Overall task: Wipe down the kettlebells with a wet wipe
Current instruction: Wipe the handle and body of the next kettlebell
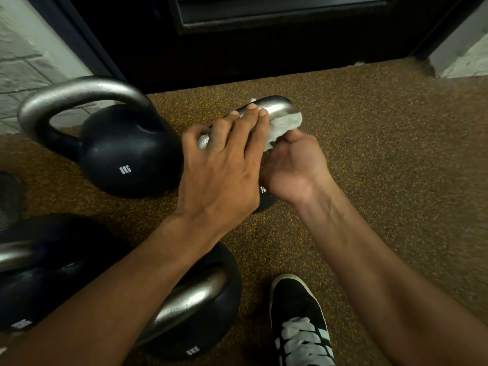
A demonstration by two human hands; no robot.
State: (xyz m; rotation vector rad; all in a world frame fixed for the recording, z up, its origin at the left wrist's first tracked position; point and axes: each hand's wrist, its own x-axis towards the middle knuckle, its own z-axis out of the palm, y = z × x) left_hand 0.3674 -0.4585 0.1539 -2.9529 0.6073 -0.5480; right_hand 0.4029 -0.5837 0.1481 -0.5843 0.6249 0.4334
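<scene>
While the left hand [221, 170] lies over the silver handle [269, 107] of the middle kettlebell [266, 198], its fingers [253, 112] curled down onto the metal to steady it, the right hand [293, 165] works from the other side with the wet wipe [285, 124] bunched between thumb and fingers, pressed against the handle's far bend. Most of that kettlebell's black body is hidden under the two hands; only a sliver with part of a white number shows near the right wrist. It stands on the speckled rubber floor [383, 154], just beside a larger black kettlebell [126, 154] to the left, upright, marked with a weight in white. Two more sit nearer the camera: one under the left forearm [200, 313], handle toward the viewer, and one at the lower left edge [47, 260], partly cut off. A black shoe [298, 320] with white laces rests on the floor at bottom right. Judgement on progress: handle wiping of one bell is under way; whether its body has been done cannot be told. Nothing on the other three shows wet streaks or marks either way, so their state is unknown. At least the current bell's remaining surfaces look left to do.
</scene>
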